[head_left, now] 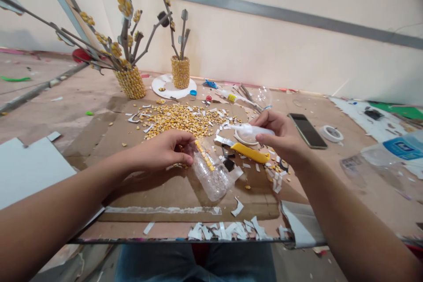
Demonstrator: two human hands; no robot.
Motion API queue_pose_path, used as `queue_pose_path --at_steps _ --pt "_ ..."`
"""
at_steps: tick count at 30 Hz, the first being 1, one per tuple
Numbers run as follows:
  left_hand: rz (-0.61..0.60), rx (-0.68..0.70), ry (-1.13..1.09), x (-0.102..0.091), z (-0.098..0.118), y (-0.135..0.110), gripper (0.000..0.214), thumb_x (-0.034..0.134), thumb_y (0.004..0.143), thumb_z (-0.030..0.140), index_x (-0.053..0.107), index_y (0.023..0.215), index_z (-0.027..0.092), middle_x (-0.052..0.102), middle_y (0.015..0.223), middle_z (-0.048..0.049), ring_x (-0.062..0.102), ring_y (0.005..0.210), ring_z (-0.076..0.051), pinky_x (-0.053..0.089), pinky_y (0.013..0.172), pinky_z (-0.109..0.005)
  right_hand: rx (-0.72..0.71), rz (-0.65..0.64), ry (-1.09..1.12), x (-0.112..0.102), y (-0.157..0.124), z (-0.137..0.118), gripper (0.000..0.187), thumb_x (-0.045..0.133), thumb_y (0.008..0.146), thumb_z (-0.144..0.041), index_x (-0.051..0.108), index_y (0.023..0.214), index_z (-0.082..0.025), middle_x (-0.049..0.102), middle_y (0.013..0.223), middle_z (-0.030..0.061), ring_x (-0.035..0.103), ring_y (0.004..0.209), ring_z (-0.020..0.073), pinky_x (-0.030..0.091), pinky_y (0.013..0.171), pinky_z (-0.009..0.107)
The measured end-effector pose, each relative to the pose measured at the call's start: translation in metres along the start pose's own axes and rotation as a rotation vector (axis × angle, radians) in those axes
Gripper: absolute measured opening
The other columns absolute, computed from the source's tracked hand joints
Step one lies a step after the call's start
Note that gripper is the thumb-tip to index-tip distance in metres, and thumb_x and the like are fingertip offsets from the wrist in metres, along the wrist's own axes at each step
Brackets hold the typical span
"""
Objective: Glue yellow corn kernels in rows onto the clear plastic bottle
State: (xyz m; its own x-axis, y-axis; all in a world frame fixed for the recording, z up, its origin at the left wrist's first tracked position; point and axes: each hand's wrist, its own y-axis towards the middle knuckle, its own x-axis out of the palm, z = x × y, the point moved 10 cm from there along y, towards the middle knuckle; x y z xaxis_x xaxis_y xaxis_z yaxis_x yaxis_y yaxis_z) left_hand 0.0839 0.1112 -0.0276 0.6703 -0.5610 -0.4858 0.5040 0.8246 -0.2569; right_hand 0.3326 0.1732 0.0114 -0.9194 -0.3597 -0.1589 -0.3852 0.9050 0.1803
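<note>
Two bare hands at a cluttered worktop [333, 176], with places given on a clock face centred on a clear plastic container [216, 187] that sits near the middle of the view, above a cardboard sheet [155, 196]. The left hand [173, 147], at 10 o'clock, grips the container's upper left end between thumb and fingers, tilting it so that a short strip of yellow kernels [205, 155] on its side faces up; that grip seems chosen to steady it and leave the strip uncovered. The right hand [276, 128], at 2 o'clock, is closed around a small white squeeze bottle [256, 131], held nearly level with its nozzle towards 9 o'clock, apart from the container; the slant probably keeps its contents near the tip. A loose heap of corn kernels [185, 119] spreads at 11 o'clock, probably put there for easy reach by the left hand. At 2 o'clock, below the squeeze bottle, lies a yellow cutter [250, 152], blade towards 10 o'clock; a phone [307, 130] lies farther out, between 2 and 3. White scraps [228, 231] gather between 5 and 6, by the near edge. Beyond the heap, a kernel-covered pot [181, 72] at 11 o'clock and a larger one [130, 83] nearer 10 hold branches upright, seemingly set back to free the working area.
</note>
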Motion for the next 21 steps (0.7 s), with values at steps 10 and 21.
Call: queue_pose_path --at_steps 10,21 --pt "0.007 -0.019 -0.002 0.001 0.001 -0.002 0.018 0.074 0.082 0.034 0.066 0.089 0.019 0.07 0.086 -0.0044 0.066 0.083 -0.024 0.049 0.076 -0.036 0.129 0.134 -0.65 -0.023 0.011 0.032 0.029 0.086 0.075 -0.042 0.064 0.079 -0.022 0.07 0.078 0.0044 0.062 0.063 0.0189 0.047 0.055 0.032" --pt "-0.013 -0.045 -0.073 0.003 0.0 -0.003 0.017 0.073 0.08 0.032 0.065 0.088 0.019 0.067 0.084 -0.0018 0.063 0.081 -0.022 0.048 0.075 -0.034 0.104 0.174 -0.896 -0.023 0.03 0.019 0.021 0.063 0.096 -0.041 0.068 0.089 -0.022 0.077 0.095 0.0096 0.071 0.09 0.0257 0.054 0.083 0.04"
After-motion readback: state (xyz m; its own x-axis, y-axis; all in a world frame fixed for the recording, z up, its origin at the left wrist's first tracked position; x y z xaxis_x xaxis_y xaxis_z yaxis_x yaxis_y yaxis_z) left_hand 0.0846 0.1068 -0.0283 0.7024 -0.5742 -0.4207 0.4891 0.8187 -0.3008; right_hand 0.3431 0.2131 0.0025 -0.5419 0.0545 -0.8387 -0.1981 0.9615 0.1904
